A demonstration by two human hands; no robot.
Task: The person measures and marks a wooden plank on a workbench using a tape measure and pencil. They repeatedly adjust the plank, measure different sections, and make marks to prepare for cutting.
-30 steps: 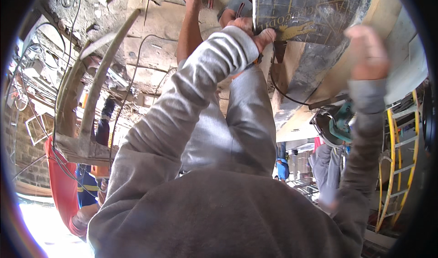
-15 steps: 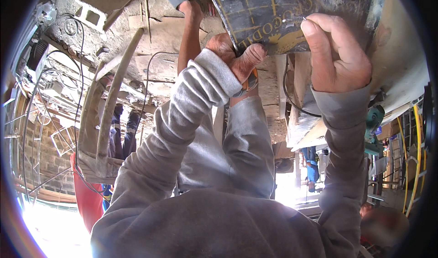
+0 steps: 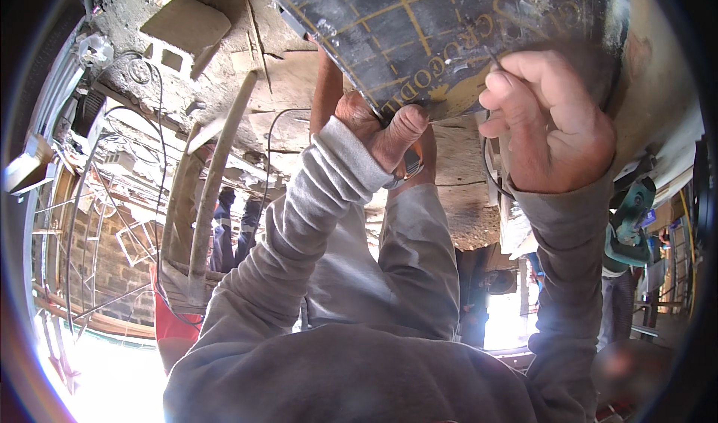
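Dusty grey ground [image 3: 123,4] runs under this cluttered workspace, with glaring daylight at the lower left. At the top, in front of the person I'm watching, slants a stiff black board with yellow grid lines [image 3: 449,34]. Its near corner sits in the left hand [image 3: 374,133], clamped there with the thumb along the edge; the other fingers are mostly hidden behind it. Just beside that palm shows a small orange-and-black object [image 3: 411,160], and I can't tell whether it is held. Over the board's right part, the right hand [image 3: 557,124] has thumb and forefinger pinched together on a thin dark sliver [image 3: 494,62], too small to make out properly; the remaining fingers curl inward. Both arms wear grey sleeves [image 3: 299,206].

Farther left, a curved weathered wooden bar [image 3: 224,165] stands near a black cable [image 3: 269,142], and beyond lies a hollow grey concrete block [image 3: 185,30]. Somebody else's dark blue trousers [image 3: 223,236] show past the wood, near a brick wall [image 3: 112,258]. Off to the right is a green power tool [image 3: 630,225].
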